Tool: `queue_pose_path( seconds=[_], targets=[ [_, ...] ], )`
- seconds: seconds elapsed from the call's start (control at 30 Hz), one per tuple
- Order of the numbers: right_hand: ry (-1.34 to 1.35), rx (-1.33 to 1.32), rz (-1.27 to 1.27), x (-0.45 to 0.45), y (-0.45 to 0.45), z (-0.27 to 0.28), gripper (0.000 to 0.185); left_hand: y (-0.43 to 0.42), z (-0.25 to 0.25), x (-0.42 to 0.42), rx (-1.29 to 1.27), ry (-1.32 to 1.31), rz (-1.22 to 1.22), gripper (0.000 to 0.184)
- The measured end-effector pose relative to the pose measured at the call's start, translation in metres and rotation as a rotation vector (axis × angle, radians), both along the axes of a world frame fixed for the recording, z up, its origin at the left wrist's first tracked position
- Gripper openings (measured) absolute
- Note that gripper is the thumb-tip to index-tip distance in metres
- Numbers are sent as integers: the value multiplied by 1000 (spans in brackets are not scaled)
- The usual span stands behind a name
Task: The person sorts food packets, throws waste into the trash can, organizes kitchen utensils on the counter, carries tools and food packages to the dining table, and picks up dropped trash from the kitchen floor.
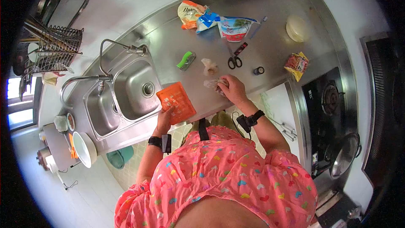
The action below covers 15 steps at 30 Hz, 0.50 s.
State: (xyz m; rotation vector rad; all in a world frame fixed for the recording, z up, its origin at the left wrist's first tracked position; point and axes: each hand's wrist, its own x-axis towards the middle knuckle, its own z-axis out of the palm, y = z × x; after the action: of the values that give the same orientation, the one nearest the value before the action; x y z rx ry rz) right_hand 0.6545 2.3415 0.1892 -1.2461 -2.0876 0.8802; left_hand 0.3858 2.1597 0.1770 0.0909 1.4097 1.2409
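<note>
My left hand [165, 120] grips the lower left edge of a flat orange plastic piece [177, 101], tilted over the counter's front edge beside the sink. Pale marks or bits show on its face; I cannot tell what they are. My right hand [234, 90] is closed on a clear plastic bag [210, 84] with something dark and lumpy inside. Just behind it lies a smaller crumpled clear bag [209, 66] with brownish contents. Black-handled scissors [235, 62] and a green-handled scrubbing brush [184, 61] lie farther back on the counter.
A double steel sink [139, 88] with taps is at left. Toward the back are an orange-and-white bag [192, 14] and a blue-and-red bag [236, 28]. A small black cylinder [258, 71], a yellow-red packet [297, 65] and a gas stove [322, 101] are at right.
</note>
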Motion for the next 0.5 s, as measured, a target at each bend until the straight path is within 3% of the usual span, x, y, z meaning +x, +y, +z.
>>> queue_pose_path(
  seconds=[0.17,0.5],
  targets=[
    [-23,-33,51,-11,6,4,29,-11,-16,-11,-24,52,9,28],
    [-66,-72,13,-8,8,-8,21,-13,3,-20,0,228,-157,20]
  ],
)
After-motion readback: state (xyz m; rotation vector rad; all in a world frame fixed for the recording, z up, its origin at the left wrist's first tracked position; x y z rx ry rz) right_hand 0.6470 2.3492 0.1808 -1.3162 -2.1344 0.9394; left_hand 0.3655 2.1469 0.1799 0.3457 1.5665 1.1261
